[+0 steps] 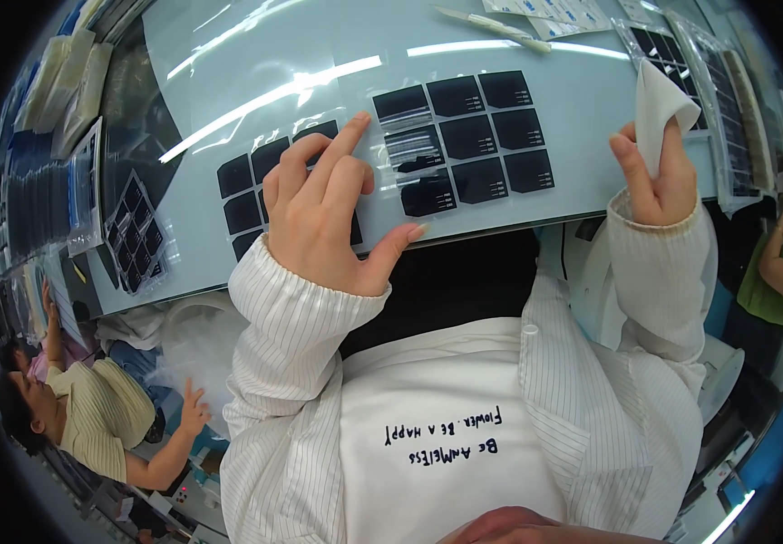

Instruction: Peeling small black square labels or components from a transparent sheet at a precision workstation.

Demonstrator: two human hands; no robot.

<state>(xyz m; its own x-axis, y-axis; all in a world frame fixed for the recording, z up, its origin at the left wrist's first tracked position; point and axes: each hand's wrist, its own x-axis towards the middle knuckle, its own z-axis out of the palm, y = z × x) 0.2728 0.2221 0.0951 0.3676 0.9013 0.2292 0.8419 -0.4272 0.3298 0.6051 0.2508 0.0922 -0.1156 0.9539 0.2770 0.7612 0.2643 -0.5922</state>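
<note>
My left hand (328,204) rests on a clear sheet of small black squares (246,186) on the pale blue table (319,54). Its index finger stretches right and touches the edge of a second clear sheet holding several black squares in rows (477,136). The thumb sticks out toward the table's near edge. My right hand (659,177) is raised at the right, fingers pinched on a folded white cloth (659,109). Both arms wear white striped sleeves.
More sheets of black squares lie at the far right (672,54) and at the left (136,231). A white pen-like tool (491,25) lies at the back. Stacked packs (65,82) stand at the far left. Other people work at lower left (92,417) and right (777,272).
</note>
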